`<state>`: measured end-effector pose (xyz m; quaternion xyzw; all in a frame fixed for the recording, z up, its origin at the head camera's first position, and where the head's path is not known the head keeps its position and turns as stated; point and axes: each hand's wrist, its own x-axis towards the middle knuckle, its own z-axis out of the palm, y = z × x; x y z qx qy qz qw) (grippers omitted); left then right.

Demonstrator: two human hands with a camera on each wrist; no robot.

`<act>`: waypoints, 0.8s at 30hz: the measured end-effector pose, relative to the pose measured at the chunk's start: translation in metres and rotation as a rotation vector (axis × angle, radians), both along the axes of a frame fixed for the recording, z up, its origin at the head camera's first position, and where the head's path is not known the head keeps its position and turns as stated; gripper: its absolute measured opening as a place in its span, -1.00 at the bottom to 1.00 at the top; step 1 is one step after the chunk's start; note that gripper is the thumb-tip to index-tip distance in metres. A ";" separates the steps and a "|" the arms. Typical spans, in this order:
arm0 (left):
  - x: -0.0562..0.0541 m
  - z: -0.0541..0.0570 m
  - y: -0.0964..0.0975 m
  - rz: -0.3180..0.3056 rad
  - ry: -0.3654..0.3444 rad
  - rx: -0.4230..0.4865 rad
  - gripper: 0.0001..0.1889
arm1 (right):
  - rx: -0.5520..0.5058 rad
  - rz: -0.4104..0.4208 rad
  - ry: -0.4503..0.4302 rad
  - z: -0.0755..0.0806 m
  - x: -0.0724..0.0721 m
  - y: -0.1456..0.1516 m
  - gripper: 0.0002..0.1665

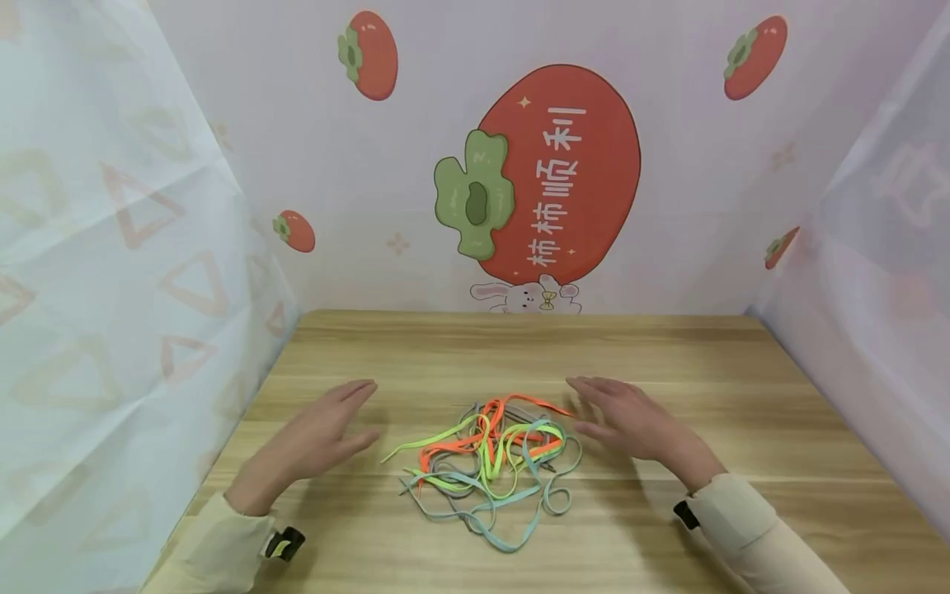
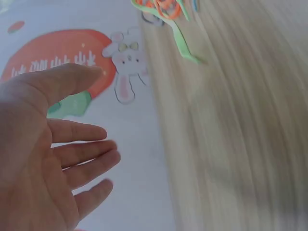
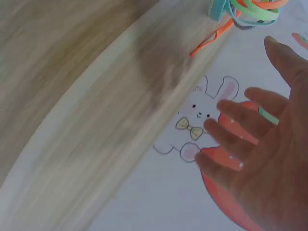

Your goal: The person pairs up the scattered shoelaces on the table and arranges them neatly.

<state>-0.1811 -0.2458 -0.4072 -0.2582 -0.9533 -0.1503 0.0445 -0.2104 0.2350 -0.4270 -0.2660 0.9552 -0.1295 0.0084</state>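
A loose tangle of flat shoelaces lies on the wooden table between my two hands. In it are an orange lace (image 1: 453,445), a yellow-green lace (image 1: 426,441), a light blue lace (image 1: 508,544) and a grey lace (image 1: 449,456), crossing over one another. My left hand (image 1: 322,437) is held to the left of the pile, fingers extended, thumb apart, nothing in it. On the other side my right hand (image 1: 631,419) is likewise extended and holds nothing, its fingertips close to the orange lace's free end. Both wrist views show bare palms with the fingers spread slightly.
The wooden table (image 1: 356,338) runs back to a white wall sheet (image 1: 690,206) printed with red persimmons and a rabbit. White patterned sheets hang at the left side (image 1: 141,272) and the right side (image 1: 883,214). A black strap shows at each wrist.
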 end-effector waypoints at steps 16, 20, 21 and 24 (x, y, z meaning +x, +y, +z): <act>-0.010 0.006 0.084 -0.207 -0.170 -0.022 -0.48 | -0.075 0.249 -0.172 0.008 -0.020 -0.044 -0.57; -0.013 0.007 0.102 -0.252 -0.181 -0.021 -0.48 | -0.086 0.319 -0.171 0.010 -0.020 -0.051 -0.70; -0.013 0.007 0.105 -0.262 -0.183 -0.018 -0.48 | -0.084 0.335 -0.168 0.010 -0.020 -0.053 -0.73; -0.014 0.007 0.116 -0.298 -0.188 0.003 -0.49 | -0.088 0.374 -0.161 0.010 -0.022 -0.058 -0.86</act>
